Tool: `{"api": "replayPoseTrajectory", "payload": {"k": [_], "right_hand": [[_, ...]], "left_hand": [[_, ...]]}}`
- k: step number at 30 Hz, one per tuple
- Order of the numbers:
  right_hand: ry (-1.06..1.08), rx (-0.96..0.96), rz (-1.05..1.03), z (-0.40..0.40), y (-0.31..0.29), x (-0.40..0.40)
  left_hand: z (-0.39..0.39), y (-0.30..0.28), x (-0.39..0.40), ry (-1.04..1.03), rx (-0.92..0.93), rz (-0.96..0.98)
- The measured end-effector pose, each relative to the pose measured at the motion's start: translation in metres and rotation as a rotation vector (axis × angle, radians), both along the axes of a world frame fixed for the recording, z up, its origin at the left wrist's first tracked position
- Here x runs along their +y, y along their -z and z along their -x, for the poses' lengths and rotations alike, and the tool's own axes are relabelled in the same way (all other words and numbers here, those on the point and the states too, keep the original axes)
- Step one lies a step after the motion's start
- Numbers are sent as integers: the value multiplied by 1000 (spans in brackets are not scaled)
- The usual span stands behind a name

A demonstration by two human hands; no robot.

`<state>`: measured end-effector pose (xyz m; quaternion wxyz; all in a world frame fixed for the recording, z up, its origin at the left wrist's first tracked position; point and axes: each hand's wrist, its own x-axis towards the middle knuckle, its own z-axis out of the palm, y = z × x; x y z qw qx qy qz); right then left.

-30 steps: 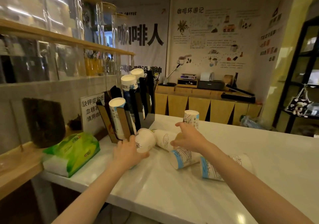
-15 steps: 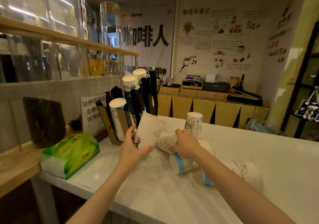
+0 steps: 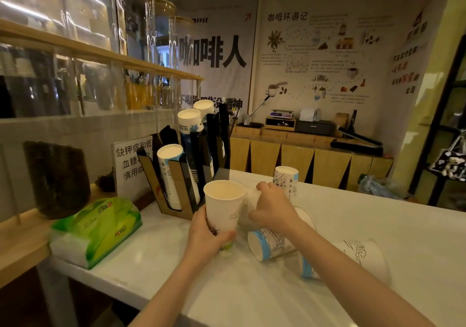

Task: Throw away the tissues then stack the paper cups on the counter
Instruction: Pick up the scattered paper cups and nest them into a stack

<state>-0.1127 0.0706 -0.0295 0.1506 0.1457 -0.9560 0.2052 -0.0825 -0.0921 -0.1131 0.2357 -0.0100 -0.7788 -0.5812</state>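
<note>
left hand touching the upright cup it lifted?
Touching. The head view shows the left hand wrapped around the lower part of the upright paper cup, fingers curled across its base.

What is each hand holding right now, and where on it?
The left hand grips an upright paper cup around its lower end. The right hand closes on a second cup lying behind it, around its side.

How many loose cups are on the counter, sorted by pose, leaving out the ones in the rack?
Upright cup, in left hand: 1
Upside-down cup: 1
Lying cups, plus gripped cup in right hand: 3
Total: 5
</note>
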Motion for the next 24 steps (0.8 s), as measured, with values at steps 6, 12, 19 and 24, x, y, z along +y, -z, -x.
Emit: {"api": "replayPoseTrajectory", "payload": {"k": [6,12,19,24], "right_hand": [[-67,294,132,-13,-46,14],[-300,379,-86,-37,-108,34],[-434,355,-477,-48,-107,12],[-498,328,-531,-49,-100,-17]], "left_hand": [[1,2,-1,0,-15,37],[0,0,1,-1,-46,39],[-1,1,1,12,-51,23],[-2,1,1,15,-26,41]]}}
